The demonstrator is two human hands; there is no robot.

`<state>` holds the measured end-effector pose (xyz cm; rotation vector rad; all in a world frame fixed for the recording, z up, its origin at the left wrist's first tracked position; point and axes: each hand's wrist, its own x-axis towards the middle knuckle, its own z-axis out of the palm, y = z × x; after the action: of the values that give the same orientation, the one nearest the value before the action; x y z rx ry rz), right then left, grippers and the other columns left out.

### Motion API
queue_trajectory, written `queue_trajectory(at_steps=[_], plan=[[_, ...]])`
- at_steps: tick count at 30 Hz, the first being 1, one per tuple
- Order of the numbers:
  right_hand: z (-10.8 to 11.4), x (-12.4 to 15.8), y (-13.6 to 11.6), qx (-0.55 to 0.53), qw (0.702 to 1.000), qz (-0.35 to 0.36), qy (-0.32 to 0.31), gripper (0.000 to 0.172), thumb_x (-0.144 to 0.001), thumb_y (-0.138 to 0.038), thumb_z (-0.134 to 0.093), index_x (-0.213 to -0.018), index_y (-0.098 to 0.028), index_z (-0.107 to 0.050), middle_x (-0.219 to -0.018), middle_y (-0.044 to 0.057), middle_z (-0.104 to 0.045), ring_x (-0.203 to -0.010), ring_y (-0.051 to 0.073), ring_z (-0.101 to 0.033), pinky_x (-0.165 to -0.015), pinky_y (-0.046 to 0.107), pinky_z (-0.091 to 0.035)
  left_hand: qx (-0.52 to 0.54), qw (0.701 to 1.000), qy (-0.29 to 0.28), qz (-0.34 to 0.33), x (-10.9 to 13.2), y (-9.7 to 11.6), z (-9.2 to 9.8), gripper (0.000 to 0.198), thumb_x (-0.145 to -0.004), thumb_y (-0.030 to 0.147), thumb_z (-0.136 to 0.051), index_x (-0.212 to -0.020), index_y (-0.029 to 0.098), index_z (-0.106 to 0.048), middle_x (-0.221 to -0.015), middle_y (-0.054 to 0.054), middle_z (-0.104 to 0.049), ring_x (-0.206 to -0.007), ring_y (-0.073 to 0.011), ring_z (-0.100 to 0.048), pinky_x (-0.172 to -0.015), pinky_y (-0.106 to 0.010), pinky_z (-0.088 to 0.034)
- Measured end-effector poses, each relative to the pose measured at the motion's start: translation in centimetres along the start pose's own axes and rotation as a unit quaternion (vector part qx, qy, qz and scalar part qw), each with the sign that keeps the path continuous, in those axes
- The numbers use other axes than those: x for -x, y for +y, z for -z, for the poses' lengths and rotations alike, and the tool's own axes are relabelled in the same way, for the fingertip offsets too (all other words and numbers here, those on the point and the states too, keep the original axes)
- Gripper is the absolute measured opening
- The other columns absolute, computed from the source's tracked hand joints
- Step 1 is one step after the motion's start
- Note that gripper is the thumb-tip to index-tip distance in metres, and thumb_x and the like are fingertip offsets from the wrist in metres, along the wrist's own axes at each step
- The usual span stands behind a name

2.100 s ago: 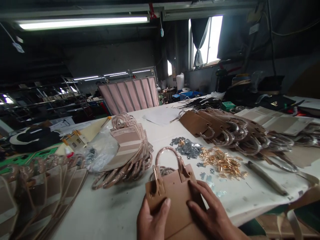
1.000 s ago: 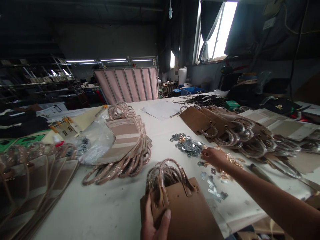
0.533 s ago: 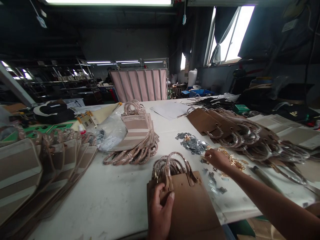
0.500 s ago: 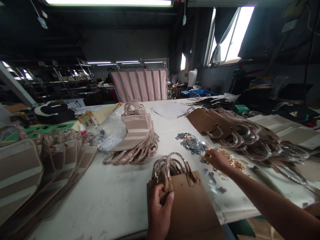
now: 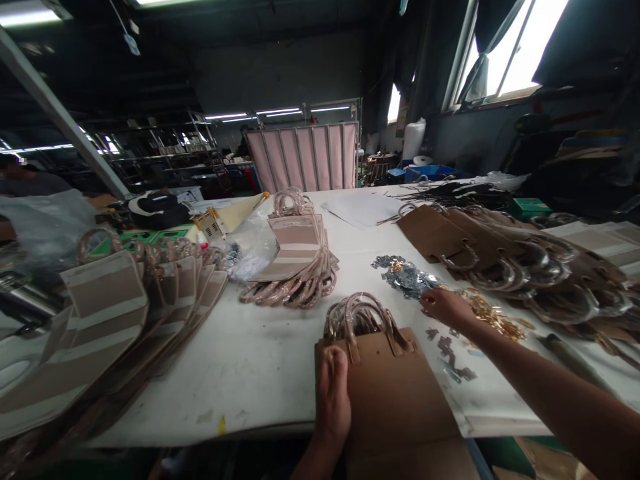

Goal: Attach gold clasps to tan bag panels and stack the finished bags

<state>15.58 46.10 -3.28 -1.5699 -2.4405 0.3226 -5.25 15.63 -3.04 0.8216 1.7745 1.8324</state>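
A stack of brown bag panels (image 5: 395,400) with plastic-wrapped handles (image 5: 361,313) lies in front of me, partly over the table's near edge. My left hand (image 5: 333,393) rests against the upper left edge of this stack, fingers curled closed; what they hold, if anything, is hidden. Over the small metal pieces, my right hand (image 5: 447,308) has its fingertips pinched together, and anything between them is too small to make out. Beside it lie a heap of grey metal plates (image 5: 413,283) and a heap of gold-coloured metal pieces (image 5: 493,317). Several loose plates (image 5: 453,360) are scattered nearer me.
Beige bag panels with wrapped handles (image 5: 295,250) are piled mid-table; more striped panels (image 5: 107,307) fan out at left. More brown panels (image 5: 445,237) lie at right. A white sheet (image 5: 363,210) and black cords (image 5: 440,192) are farther back. A person (image 5: 25,177) is at far left.
My view has turned left. My left hand has shifted from the handle base to the panels' left edge, its fingers now curled. My right hand stays at the metal pieces.
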Motion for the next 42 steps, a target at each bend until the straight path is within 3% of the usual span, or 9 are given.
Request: queue_trajectory(at_steps=[5, 8, 12, 15, 20, 24, 29, 36, 42], plan=[[2.9, 2.3, -2.1, -0.049, 0.996, -0.008, 0.08, 0.039, -0.101, -0.044, -0.047, -0.098, -0.018, -0.076, -0.094, 0.012, -0.076, -0.079, 0.023, -0.066, -0.065, 0.03, -0.039, -0.011, 1.0, 0.009, -0.02, 0.2, -1.1, 0.4, 0.047, -0.102, 0.054, -0.046, -0.127, 0.018, -0.062, -0.127, -0.012, -0.065, -0.122, -0.0284, -0.058, -0.105, -0.039, -0.046], [4.7, 7.4, -6.3, -0.251, 0.96, -0.006, 0.126, 0.043, -0.098, -0.056, -0.055, -0.1, -0.019, -0.075, -0.078, 0.008, -0.074, -0.068, 0.022, -0.066, -0.062, 0.03, -0.046, -0.014, 1.0, -0.004, -0.028, 0.3, -1.6, 0.4, 0.052, -0.104, 0.048, -0.042, -0.144, 0.018, -0.054, -0.145, -0.014, -0.057, -0.139, -0.0289, -0.05, -0.118, -0.043, -0.037], [3.7, 15.3, -13.8, -0.465, 0.883, 0.067, 0.017, 0.042, -0.093, -0.062, -0.065, -0.091, -0.021, -0.073, -0.068, 0.003, -0.071, -0.062, 0.021, -0.065, -0.059, 0.029, -0.052, -0.009, 0.999, -0.01, -0.051, 0.1, -1.7, 0.4, 0.052, -0.103, 0.05, -0.044, -0.141, 0.017, -0.058, -0.142, -0.015, -0.061, -0.135, -0.0299, -0.055, -0.116, -0.044, -0.042], [0.8, 18.4, -17.1, -0.486, 0.87, 0.083, -0.01, 0.034, -0.096, -0.054, -0.066, -0.087, -0.021, -0.074, -0.07, 0.002, -0.072, -0.063, 0.02, -0.066, -0.059, 0.028, -0.054, -0.005, 0.998, -0.014, -0.053, 0.1, -1.6, 0.4, 0.053, -0.102, 0.053, -0.045, -0.136, 0.017, -0.061, -0.137, -0.016, -0.063, -0.129, -0.0303, -0.059, -0.111, -0.043, -0.047], [-2.1, 19.0, -17.3, -0.429, 0.895, 0.103, 0.068, 0.019, -0.096, -0.041, -0.068, -0.093, -0.024, -0.077, -0.079, 0.001, -0.075, -0.07, 0.02, -0.07, -0.066, 0.029, -0.057, 0.001, 0.998, -0.021, -0.065, 0.4, -1.8, 0.5, 0.049, -0.102, 0.049, -0.045, -0.136, 0.016, -0.059, -0.132, -0.015, -0.065, -0.126, -0.0289, -0.06, -0.112, -0.043, -0.045], [-2.2, 19.1, -17.5, -0.407, 0.893, 0.138, 0.131, 0.022, -0.098, -0.036, -0.065, -0.113, -0.024, -0.077, -0.095, 0.004, -0.078, -0.081, 0.022, -0.073, -0.076, 0.032, -0.059, 0.053, 0.997, -0.029, -0.054, 0.3, -1.7, 0.4, 0.045, -0.101, 0.044, -0.047, -0.134, 0.015, -0.059, -0.133, -0.015, -0.066, -0.129, -0.029, -0.059, -0.114, -0.044, -0.043], [-2.5, 19.2, -18.4, -0.359, 0.894, 0.201, 0.176, 0.018, -0.102, -0.028, -0.061, -0.108, -0.022, -0.076, -0.095, 0.006, -0.077, -0.083, 0.02, -0.073, -0.076, 0.03, -0.058, 0.087, 0.995, -0.035, -0.039, 0.2, -1.1, 0.4, 0.037, -0.1, 0.046, -0.049, -0.115, 0.016, -0.065, -0.11, -0.012, -0.072, -0.106, -0.0267, -0.066, -0.1, -0.04, -0.051], [-3.6, 19.5, -18.5, -0.27, 0.913, 0.24, 0.186, 0.017, -0.104, -0.027, -0.058, -0.108, -0.021, -0.073, -0.09, 0.005, -0.073, -0.074, 0.018, -0.071, -0.069, 0.027, -0.054, 0.051, 0.996, -0.023, -0.066, 0.2, -1.1, 0.5, 0.03, -0.1, 0.041, -0.047, -0.106, 0.017, -0.064, -0.101, -0.009, -0.07, -0.098, -0.0248, -0.063, -0.094, -0.038, -0.048], [-3.5, 19.1, -18.9, -0.279, 0.93, 0.189, 0.149, 0.012, -0.1, -0.025, -0.061, -0.107, -0.023, -0.072, -0.095, 0.003, -0.077, -0.078, 0.02, -0.074, -0.071, 0.028, -0.054, 0.061, 0.995, -0.046, -0.061, 0.5, -2.0, 0.4, 0.025, -0.103, 0.037, -0.045, -0.113, 0.021, -0.062, -0.105, -0.006, -0.071, -0.1, -0.0234, -0.065, -0.093, -0.037, -0.049]])
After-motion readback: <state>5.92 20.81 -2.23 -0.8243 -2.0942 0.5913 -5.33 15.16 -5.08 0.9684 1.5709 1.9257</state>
